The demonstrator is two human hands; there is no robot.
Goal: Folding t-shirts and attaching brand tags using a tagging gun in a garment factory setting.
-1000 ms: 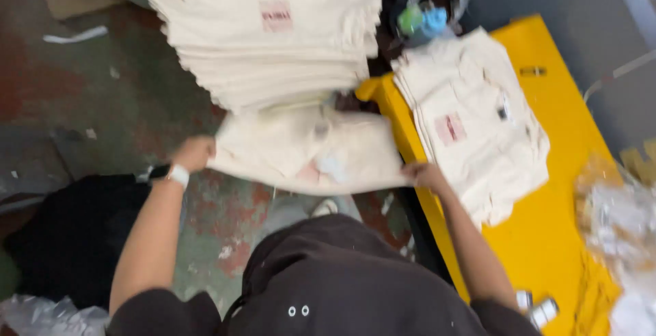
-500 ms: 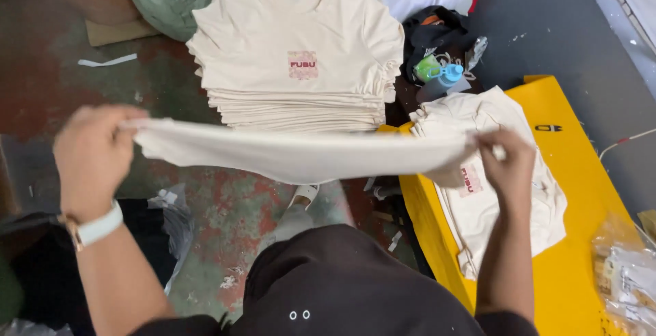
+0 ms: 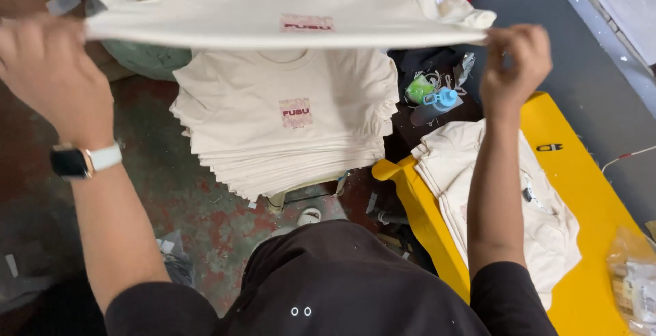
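The left hand [image 3: 51, 70] and the right hand [image 3: 512, 63] are each closed tight on one end of a cream T-shirt [image 3: 287, 15] stretched flat above the tall stack of cream T-shirts [image 3: 287, 138], so a slipping pinch could drop it crooked.

a garment workshop or packing floor: a tall stack of identical cream t-shirts [image 3: 287, 131] with small printed chest patches, more of them heaped on a yellow tabletop [image 3: 581, 192], clear packing bags [image 3: 632, 281] at its edge, and a stained, scrap-littered concrete floor [image 3: 184, 199].
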